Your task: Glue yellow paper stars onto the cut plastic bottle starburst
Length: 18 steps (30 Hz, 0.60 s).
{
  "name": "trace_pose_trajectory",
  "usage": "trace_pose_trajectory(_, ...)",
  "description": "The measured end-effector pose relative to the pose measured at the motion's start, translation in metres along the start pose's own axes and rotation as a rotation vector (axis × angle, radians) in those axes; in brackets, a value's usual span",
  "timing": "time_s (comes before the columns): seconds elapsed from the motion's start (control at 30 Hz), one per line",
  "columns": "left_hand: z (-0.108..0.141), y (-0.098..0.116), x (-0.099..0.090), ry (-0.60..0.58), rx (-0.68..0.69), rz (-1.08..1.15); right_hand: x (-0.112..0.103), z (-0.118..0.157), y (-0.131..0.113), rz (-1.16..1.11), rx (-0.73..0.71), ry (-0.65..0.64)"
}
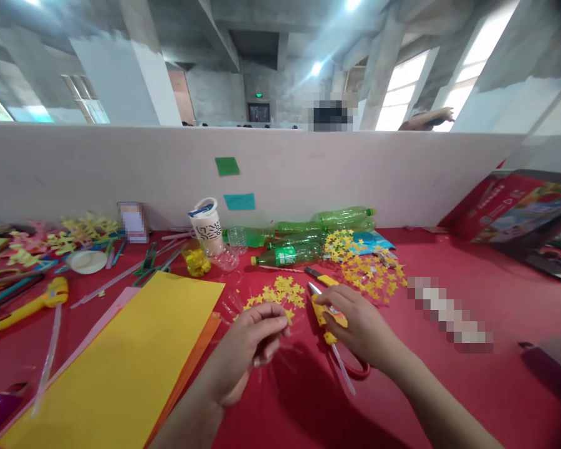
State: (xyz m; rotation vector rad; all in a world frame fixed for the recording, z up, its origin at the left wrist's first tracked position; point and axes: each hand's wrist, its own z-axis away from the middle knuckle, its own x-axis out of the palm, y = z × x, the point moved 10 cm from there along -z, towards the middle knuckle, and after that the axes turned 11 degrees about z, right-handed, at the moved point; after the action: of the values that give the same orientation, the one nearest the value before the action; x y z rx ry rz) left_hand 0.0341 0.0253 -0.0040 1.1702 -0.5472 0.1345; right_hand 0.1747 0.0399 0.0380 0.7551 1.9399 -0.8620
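Note:
My left hand point(257, 340) is closed over the red table point(262, 411), fingertips pinched on something I cannot make out. Just behind it lies a pile of small yellow stars point(285, 293). My right hand point(355, 318) rests its fingers on a yellow glue gun point(318, 312), whose clear glue stick point(343, 368) points toward me. Red-handled scissors point(359, 369) lie beneath that hand, partly covered. Beyond it is a yellow and black cutter point(322, 277). More yellow stars point(378, 274) are scattered to the right.
Yellow sheets point(121, 355) lie at the left, near another yellow glue gun point(32, 305). Green bottles point(294, 249) and a white cup point(206, 227) stand or lie along the white partition point(355, 168). A red box point(509, 206) is at the right.

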Motion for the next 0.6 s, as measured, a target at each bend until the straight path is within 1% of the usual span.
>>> trace_pose_trajectory(0.03,0.000,-0.003,0.003,-0.019,-0.023,0.029,-0.012,-0.003,-0.014,-0.093,-0.018,0.077)
trace_pose_trajectory(0.07,-0.001,-0.006,0.005,-0.034,-0.044,0.059,-0.020,-0.005,-0.027,-0.148,-0.042,0.124)
trace_pose_trajectory(0.1,-0.001,-0.008,0.007,-0.047,-0.061,0.089,-0.023,-0.007,-0.039,-0.173,-0.072,0.147)
trace_pose_trajectory(0.17,0.000,-0.010,0.009,-0.056,-0.080,0.141,-0.023,-0.009,-0.054,-0.188,-0.121,0.153)
trace_pose_trajectory(0.23,0.001,-0.011,0.008,-0.048,-0.087,0.165,-0.019,-0.009,-0.059,-0.181,-0.156,0.140)
trace_pose_trajectory(0.33,0.003,-0.012,0.005,-0.029,-0.097,0.143,-0.016,-0.007,-0.060,-0.161,-0.191,0.133)
trace_pose_trajectory(0.47,0.004,-0.014,0.002,-0.017,-0.103,0.099,-0.016,-0.005,-0.063,-0.120,-0.222,0.147)
trace_pose_trajectory(0.6,0.004,-0.013,0.002,-0.032,-0.092,0.043,-0.018,-0.005,-0.071,-0.053,-0.262,0.179)
